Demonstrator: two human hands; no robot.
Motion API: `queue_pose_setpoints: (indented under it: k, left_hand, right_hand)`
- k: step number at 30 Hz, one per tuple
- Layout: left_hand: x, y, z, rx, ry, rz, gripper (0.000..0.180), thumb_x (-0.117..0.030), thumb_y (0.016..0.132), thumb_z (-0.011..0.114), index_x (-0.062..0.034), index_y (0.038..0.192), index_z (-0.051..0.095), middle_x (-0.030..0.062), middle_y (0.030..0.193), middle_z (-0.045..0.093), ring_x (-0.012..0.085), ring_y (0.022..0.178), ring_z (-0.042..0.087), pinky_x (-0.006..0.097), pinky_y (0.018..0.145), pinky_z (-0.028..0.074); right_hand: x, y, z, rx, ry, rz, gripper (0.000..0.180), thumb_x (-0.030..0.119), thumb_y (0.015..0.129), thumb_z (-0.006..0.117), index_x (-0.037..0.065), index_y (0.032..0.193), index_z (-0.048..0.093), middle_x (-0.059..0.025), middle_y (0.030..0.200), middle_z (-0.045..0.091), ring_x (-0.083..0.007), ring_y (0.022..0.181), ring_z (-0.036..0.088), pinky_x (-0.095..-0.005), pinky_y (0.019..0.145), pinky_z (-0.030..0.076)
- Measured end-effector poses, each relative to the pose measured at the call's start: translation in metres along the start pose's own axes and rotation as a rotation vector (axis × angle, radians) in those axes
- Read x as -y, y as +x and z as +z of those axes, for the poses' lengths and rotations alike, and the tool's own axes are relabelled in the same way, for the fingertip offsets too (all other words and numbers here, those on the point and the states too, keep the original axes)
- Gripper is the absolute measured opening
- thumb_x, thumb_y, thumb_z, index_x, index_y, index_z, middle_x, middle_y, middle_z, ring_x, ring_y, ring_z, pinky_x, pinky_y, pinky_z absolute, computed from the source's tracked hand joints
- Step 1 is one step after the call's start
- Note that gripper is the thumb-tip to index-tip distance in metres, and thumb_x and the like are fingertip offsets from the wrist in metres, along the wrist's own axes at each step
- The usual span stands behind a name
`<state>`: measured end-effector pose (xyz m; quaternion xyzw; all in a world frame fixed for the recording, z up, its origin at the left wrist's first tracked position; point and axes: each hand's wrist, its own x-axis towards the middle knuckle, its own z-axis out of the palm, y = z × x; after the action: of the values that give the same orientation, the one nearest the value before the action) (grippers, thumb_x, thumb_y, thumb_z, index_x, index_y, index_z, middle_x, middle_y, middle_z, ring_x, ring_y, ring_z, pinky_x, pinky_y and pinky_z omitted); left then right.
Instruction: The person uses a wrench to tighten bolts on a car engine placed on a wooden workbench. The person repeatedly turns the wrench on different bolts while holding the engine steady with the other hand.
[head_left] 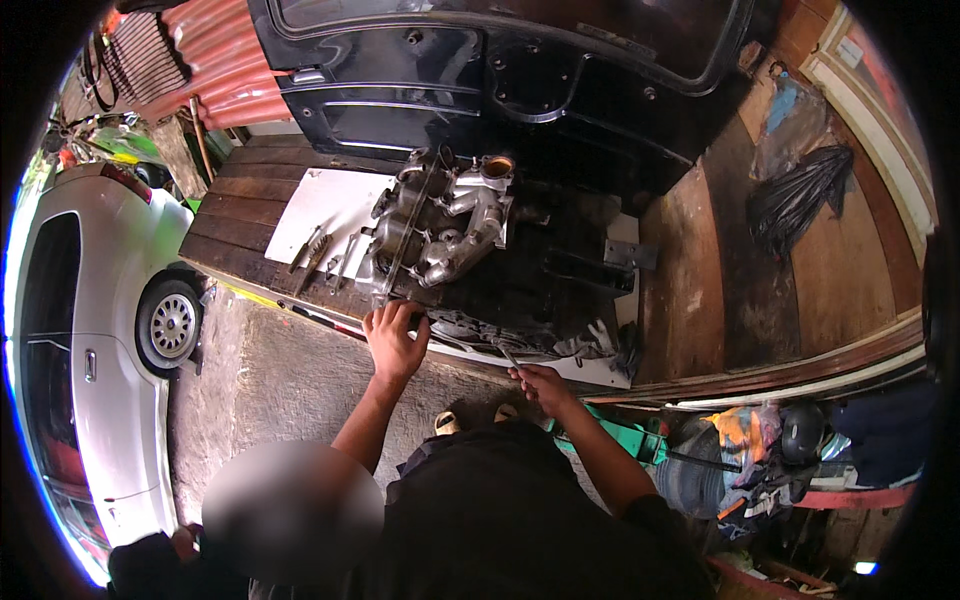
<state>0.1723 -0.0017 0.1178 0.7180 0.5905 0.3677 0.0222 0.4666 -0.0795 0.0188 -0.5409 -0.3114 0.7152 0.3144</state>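
Observation:
A silver-grey metal engine assembly with curved pipes (480,235) lies on the wooden bench, with a dark greasy part (480,325) along its near side. At the assembly's near left corner is my left hand (395,340), its fingers bent and apart; nothing shows in its grasp, though the fingertips are partly hidden. My right hand (542,388), at the bench's near edge, is closed round a slim metal tool (508,353). The tool's shaft points up and left to the dark part; my fingers hide its other end, so its exact kind is unclear.
Several hand tools (312,252) lie on a white board (325,205) left of the assembly. Behind rises a black vehicle panel (400,95). A silver car (100,330) stands at left. Black gloves (595,343) lie at right. Another person, partly blurred, is at lower left.

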Motion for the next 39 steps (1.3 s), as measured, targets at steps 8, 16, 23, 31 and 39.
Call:
queue_pose_setpoints:
  k: [8, 16, 23, 31, 39]
  left_hand:
    - [0.000, 0.021, 0.005, 0.066, 0.051, 0.165, 0.013, -0.018, 0.074, 0.066, -0.0111, 0.085, 0.064, 0.0041, 0.094, 0.061, 0.0263, 0.089, 0.057, 0.040, 0.074, 0.047]
    - [-0.002, 0.017, 0.001, 0.089, 0.076, 0.141, 0.012, -0.018, 0.073, 0.066, -0.0127, 0.084, 0.064, 0.0020, 0.097, 0.062, 0.0254, 0.092, 0.058, 0.040, 0.080, 0.047]
    - [0.001, 0.017, 0.001, 0.127, 0.079, 0.139, 0.016, -0.019, 0.074, 0.065, -0.0135, 0.089, 0.065, 0.0022, 0.101, 0.061, 0.0254, 0.095, 0.057, 0.040, 0.083, 0.046]
    - [0.019, 0.024, -0.010, 0.292, -0.069, 0.401, 0.019, -0.022, 0.073, 0.066, -0.0160, 0.091, 0.063, 0.0017, 0.104, 0.060, 0.0247, 0.099, 0.055, 0.041, 0.083, 0.044]
    - [0.037, 0.043, -0.007, 0.386, -0.203, 0.458, 0.008, -0.021, 0.075, 0.066, -0.0143, 0.077, 0.063, 0.0000, 0.084, 0.059, 0.0223, 0.086, 0.056, 0.039, 0.076, 0.040]
  right_hand:
    - [0.018, 0.023, -0.007, 0.151, -0.279, -0.149, 0.023, 0.024, 0.099, 0.045, 0.010, 0.115, 0.052, 0.0002, 0.105, 0.065, -0.0063, 0.084, 0.051, -0.0244, 0.070, 0.043]
    - [0.017, 0.029, 0.001, 0.198, -0.185, -0.233, 0.016, 0.024, 0.094, 0.043, 0.011, 0.100, 0.051, -0.0009, 0.091, 0.063, -0.0072, 0.079, 0.052, -0.0219, 0.065, 0.041]
    - [-0.002, 0.041, 0.005, 0.181, -0.045, -0.349, 0.020, 0.023, 0.096, 0.045, 0.006, 0.097, 0.056, 0.0016, 0.068, 0.051, -0.0075, 0.057, 0.045, -0.0227, 0.053, 0.038]
    - [-0.004, 0.036, 0.040, -0.215, -0.125, -0.429, 0.024, 0.026, 0.097, 0.049, 0.007, 0.109, 0.057, -0.0005, 0.082, 0.059, -0.0078, 0.075, 0.056, -0.0211, 0.064, 0.042]
    - [-0.057, 0.046, 0.070, -0.447, 0.146, -0.393, 0.024, 0.026, 0.097, 0.051, 0.008, 0.112, 0.056, -0.0011, 0.086, 0.062, -0.0115, 0.079, 0.061, -0.0260, 0.066, 0.051]
